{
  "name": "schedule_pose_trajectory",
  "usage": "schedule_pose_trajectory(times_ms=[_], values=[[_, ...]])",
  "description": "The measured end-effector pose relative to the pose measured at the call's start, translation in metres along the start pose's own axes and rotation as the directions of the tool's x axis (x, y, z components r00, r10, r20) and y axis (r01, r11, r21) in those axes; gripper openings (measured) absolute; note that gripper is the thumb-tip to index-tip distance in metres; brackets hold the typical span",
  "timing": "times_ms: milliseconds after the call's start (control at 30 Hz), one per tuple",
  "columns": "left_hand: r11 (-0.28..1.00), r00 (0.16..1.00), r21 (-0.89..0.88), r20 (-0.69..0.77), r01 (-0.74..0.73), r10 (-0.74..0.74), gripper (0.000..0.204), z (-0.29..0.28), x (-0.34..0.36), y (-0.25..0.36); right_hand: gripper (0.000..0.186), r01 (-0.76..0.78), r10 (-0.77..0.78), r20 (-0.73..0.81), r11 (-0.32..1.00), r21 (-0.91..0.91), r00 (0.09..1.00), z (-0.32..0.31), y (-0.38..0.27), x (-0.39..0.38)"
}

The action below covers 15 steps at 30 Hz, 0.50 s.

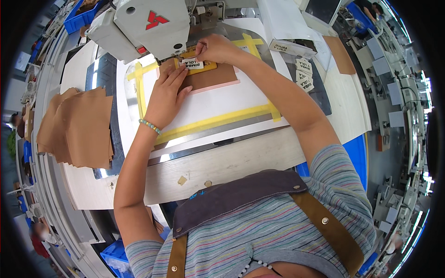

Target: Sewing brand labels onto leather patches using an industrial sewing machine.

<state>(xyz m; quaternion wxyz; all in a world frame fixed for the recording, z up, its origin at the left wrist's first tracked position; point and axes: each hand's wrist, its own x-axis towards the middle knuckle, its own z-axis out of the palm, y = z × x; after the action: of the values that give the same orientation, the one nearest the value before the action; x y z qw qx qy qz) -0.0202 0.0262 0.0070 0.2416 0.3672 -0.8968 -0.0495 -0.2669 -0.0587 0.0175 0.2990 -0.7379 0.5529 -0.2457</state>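
Note:
Under the head of a white sewing machine (pixel 150 28) lies a brown rectangular panel (pixel 213 79) with a pink strip along its near edge. A yellow frame (pixel 208 67) rests on the panel, and a small white label with dark print (pixel 196 64) sits in it. My left hand (pixel 167 95) lies on the panel's left part, fingers stretched out, with fingertips at the label's left end. Just beyond the label, my right hand (pixel 217 48) is closed in a pinch near the frame's far edge. What its fingertips hold, if anything, is too small to make out.
Brown panels (pixel 79 129) are stacked at the left. Several printed labels (pixel 304 75) lie on the right, near an open white box (pixel 292 46). Yellow tape (pixel 213 121) borders the white work sheet (pixel 222 104). Small scraps (pixel 182 180) lie on the table's near edge.

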Motion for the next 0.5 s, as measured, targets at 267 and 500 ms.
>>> schedule_pose_trajectory(times_ms=[267, 500], values=[[1.000, 0.999, 0.019, 0.034, -0.013, 0.012, 0.048, 0.012, 0.012, -0.011, 0.014, 0.155, -0.214, -0.224, 0.955, -0.253, 0.951, 0.003, -0.003, -0.025], [0.988, 1.000, -0.151, 0.026, 0.020, -0.016, 0.046, 0.012, 0.011, -0.021, 0.049, 0.483, -0.517, 0.094, 0.699, -0.527, 0.851, 0.008, 0.006, -0.084]])
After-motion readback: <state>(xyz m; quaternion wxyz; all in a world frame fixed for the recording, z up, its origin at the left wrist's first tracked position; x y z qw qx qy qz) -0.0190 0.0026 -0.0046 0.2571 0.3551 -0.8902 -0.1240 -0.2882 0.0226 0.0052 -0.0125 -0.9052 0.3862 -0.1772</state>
